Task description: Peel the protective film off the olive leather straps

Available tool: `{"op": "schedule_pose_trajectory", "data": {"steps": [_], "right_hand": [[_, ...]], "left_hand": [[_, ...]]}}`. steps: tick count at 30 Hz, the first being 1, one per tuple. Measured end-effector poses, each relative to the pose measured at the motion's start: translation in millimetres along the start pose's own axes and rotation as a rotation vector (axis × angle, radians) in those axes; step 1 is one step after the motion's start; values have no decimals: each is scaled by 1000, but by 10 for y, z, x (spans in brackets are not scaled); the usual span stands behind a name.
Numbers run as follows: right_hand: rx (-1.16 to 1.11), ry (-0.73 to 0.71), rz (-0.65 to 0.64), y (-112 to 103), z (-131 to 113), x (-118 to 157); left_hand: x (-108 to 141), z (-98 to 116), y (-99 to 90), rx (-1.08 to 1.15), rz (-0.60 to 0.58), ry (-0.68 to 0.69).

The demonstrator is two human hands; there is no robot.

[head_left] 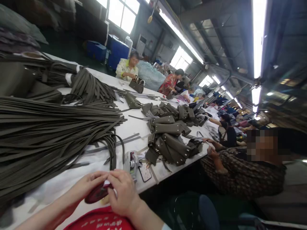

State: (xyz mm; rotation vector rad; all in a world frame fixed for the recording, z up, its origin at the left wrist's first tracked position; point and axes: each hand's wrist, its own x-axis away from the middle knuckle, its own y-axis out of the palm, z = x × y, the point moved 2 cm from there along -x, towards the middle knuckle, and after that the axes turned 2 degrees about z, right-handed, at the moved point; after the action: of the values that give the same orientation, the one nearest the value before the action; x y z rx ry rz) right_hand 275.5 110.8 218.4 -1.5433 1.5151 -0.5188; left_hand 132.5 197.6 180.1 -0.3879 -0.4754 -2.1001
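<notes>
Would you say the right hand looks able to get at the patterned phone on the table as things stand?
Probably yes: the patterned phone lies near the right hand, its near side uncovered, though that hand's fingers seem occupied at the dark red disc.

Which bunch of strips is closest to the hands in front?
The big front bunch, spread wide across the left; the smaller bunch lies behind it, farther away.

Right hand [126, 193] partly hides a seemingly round maroon item [97, 195]; red lettered piece [100, 216] cropped below.

Head view (tilted), close above, looks forward-down along white table [133, 127].
</notes>
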Motion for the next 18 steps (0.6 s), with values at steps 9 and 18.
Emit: {"op": "schedule_pose_trajectory", "data": {"steps": [9,18], "right_hand": [[-83,108,181,-53,251,151],[-56,553,215,-178,1135,569]], "left_hand": [[28,-90,53,86,-51,-114],[136,-77,-110,131,95,-72]]}}
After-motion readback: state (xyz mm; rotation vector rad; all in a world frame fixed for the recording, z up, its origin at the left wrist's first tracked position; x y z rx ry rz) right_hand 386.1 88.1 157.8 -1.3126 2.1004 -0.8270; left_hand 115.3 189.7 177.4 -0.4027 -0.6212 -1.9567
